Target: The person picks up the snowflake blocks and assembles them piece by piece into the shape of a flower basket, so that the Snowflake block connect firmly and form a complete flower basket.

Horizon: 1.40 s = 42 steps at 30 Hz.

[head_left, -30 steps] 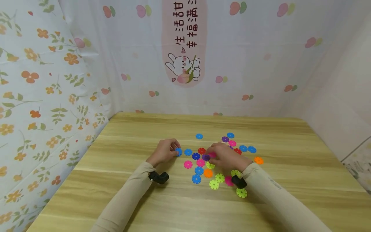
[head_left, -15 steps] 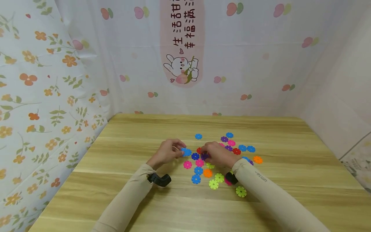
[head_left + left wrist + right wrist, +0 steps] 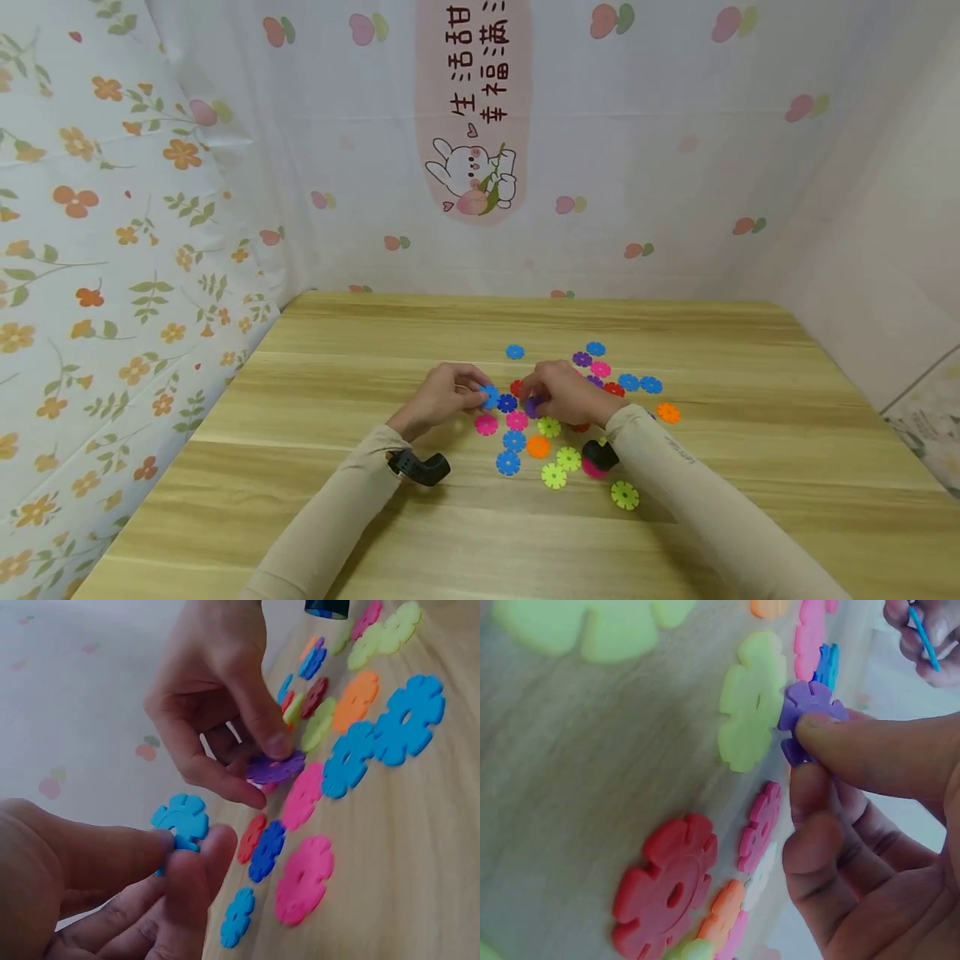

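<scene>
A person's two bare hands meet over a table (image 3: 337,350) scattered with flat, round plastic discs, each notched around its rim. Take as landmark the dark blue disc (image 3: 507,403), lying between the hands.

To its left, the left hand (image 3: 442,393) pinches a sky-blue disc (image 3: 184,816) between thumb and fingers. To its right, the right hand (image 3: 566,392) pinches a purple disc (image 3: 804,697), thumb pressed on the face. Both held pieces appear raised off the wood, one to each side of the dark blue disc, near each other but apart; from above, the sky-blue one looks slightly closer to that landmark.

Being round, neither has a long axis; what matters seems to be how their faces are turned. The left wrist view shows the sky-blue face broadly and the purple one foreshortened; the right wrist view shows the sky-blue piece edge-on, a thin strip. They seem set at an angle, not parallel.

Around the dark blue disc: a loose blue disc (image 3: 238,918) just left, a red disc (image 3: 517,388) just beyond, a pink disc (image 3: 517,421) on the near side, and a lime disc (image 3: 549,427) towards the near right.
</scene>
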Each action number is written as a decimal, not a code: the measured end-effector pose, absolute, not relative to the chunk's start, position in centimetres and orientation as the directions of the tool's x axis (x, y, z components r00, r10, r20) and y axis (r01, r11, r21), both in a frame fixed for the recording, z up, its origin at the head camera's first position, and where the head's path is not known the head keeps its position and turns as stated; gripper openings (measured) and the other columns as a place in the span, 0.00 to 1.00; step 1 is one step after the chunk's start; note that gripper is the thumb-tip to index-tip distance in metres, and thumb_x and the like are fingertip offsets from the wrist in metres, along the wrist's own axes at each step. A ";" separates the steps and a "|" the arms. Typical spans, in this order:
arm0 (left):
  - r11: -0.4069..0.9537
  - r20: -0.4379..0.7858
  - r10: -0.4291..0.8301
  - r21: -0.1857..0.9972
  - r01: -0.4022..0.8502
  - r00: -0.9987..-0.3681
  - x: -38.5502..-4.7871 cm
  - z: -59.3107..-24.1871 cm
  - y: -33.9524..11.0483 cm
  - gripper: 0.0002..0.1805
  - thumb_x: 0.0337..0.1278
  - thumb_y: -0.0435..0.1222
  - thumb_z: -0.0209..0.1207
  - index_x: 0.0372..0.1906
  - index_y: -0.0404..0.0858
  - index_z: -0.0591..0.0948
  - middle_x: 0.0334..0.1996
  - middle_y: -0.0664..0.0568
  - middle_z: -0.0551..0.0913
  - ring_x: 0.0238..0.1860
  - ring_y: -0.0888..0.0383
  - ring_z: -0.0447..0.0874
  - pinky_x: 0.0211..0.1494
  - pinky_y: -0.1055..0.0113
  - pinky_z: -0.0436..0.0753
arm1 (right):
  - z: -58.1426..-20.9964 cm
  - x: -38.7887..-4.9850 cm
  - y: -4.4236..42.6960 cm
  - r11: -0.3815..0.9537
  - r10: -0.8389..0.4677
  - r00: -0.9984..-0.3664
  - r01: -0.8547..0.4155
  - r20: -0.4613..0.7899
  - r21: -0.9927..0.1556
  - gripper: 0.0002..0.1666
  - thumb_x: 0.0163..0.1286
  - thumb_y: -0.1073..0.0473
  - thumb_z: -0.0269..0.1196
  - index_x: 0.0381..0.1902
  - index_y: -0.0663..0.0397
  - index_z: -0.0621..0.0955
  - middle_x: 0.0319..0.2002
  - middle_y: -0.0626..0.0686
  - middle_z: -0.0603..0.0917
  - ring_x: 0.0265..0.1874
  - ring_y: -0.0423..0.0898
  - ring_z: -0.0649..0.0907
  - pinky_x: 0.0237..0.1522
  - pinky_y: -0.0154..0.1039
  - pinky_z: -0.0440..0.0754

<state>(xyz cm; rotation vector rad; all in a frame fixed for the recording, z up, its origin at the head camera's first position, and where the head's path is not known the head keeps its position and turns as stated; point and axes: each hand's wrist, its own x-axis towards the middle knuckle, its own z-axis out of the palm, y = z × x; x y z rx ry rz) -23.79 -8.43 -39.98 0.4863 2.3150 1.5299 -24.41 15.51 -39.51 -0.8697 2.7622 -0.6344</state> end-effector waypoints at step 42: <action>0.227 -0.111 0.469 0.974 -0.001 -0.876 -22.4 -39.2 -4.7 0.12 0.69 0.29 0.57 0.53 0.34 0.83 0.38 0.46 0.87 0.36 0.56 0.84 0.45 0.59 0.87 | -38.0 -19.7 16.7 0.497 -0.415 -0.847 -0.516 0.331 -0.698 0.07 0.68 0.71 0.63 0.40 0.57 0.86 0.34 0.58 0.88 0.29 0.52 0.88 0.37 0.35 0.88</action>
